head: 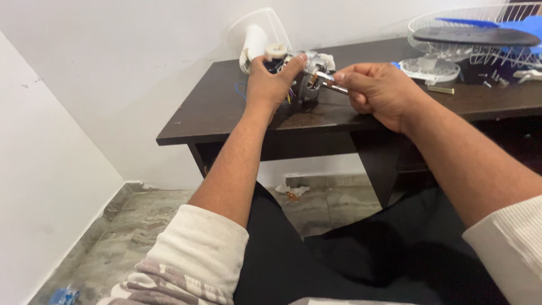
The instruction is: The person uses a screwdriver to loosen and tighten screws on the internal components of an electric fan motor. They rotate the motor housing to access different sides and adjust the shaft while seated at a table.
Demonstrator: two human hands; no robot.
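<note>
Dark wood bench (237, 113) against a white wall, stone floor below. Fan grille (480, 34) at 2 o'clock. My left hand (271, 82) grips the fan motor (307, 79) to steady it; right hand (375, 90) pinches a screwdriver (330, 82), tip at the motor housing.

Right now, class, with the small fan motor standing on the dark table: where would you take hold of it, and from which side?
Grip the fan motor round its body just under the white cap, coming from the left, as the left hand does. The right hand works a metal tool against the right side, so that side stays free; wires hang below.
</note>
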